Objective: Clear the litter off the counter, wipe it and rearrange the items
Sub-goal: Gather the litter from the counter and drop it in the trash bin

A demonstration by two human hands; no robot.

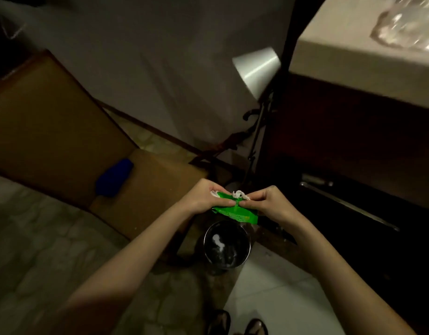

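Note:
A crumpled green wrapper (pixel 235 212) with bits of white paper (pixel 240 195) at its top is held between both hands in mid-air. My left hand (pixel 206 197) pinches its left side and my right hand (pixel 269 201) pinches its right side. Directly below on the floor stands a small round metal bin (pixel 226 245) with a dark liner and some white scraps inside. The pale counter (pixel 353 56) shows at the top right, with crumpled clear plastic (pixel 412 27) lying on it.
A large cardboard box (pixel 63 131) with a blue object (pixel 114 177) on it fills the left. A white floor lamp (pixel 257 68) on a dark stand rises beside the dark cabinet (pixel 353 153) under the counter. My sandalled feet (pixel 235 325) stand on the tiled floor.

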